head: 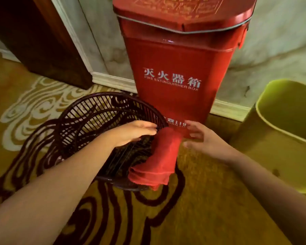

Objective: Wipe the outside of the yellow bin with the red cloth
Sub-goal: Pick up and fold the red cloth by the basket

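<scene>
The red cloth (pixel 159 160) hangs folded over the near rim of a dark slatted basket (pixel 95 121). My left hand (pixel 134 132) lies flat across the basket's rim, fingers stretched toward the cloth's top end. My right hand (pixel 203 138) hovers just right of the cloth with fingers spread, close to the cloth's upper end but not gripping it. The yellow bin (pixel 276 156) stands at the right edge, its open top facing up, apart from both hands.
A tall red fire extinguisher box (pixel 177 68) stands against the marble wall right behind the basket. A dark wooden door frame (pixel 42 41) is at the back left. A white skirting board (pixel 113 82) runs along the wall. Patterned carpet (pixel 148 218) covers the floor.
</scene>
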`<move>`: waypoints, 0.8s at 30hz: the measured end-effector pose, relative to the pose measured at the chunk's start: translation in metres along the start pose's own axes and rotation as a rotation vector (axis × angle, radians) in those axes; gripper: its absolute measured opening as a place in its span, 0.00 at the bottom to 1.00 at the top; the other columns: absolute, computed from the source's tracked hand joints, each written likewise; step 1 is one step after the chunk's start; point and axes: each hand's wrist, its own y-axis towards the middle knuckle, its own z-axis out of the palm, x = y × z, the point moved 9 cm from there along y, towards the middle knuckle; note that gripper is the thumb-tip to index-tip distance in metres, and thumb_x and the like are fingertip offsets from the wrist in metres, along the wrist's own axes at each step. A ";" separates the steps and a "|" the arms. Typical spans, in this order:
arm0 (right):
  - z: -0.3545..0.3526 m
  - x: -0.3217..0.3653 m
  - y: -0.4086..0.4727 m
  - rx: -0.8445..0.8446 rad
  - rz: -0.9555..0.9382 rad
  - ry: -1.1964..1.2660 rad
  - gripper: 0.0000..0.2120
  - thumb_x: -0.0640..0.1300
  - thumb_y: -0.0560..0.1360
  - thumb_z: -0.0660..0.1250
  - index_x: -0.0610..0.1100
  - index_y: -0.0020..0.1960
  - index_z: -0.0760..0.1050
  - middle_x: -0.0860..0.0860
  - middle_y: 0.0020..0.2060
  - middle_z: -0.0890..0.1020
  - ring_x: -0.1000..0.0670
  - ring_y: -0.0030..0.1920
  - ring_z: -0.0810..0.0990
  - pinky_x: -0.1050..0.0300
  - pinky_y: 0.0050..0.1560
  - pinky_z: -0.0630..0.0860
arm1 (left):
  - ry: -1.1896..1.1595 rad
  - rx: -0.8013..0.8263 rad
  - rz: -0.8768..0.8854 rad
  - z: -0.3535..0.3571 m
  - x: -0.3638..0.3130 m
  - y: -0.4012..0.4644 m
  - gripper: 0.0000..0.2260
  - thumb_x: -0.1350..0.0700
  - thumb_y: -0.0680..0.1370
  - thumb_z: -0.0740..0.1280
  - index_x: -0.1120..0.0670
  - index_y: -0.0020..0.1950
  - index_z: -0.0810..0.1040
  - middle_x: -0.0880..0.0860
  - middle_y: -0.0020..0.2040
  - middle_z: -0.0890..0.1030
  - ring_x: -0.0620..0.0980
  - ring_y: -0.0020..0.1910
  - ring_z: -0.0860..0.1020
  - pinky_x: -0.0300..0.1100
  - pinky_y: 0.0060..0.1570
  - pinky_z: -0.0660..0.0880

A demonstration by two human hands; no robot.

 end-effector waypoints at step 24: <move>-0.038 0.065 -0.060 0.014 -0.114 0.155 0.10 0.31 0.66 0.71 0.43 0.35 0.73 0.34 0.51 0.82 0.50 0.56 0.81 0.58 0.52 0.79 | 0.103 -0.047 0.492 0.009 -0.087 -0.052 0.08 0.59 0.66 0.73 0.47 0.40 0.81 0.45 0.35 0.84 0.42 0.38 0.81 0.31 0.40 0.75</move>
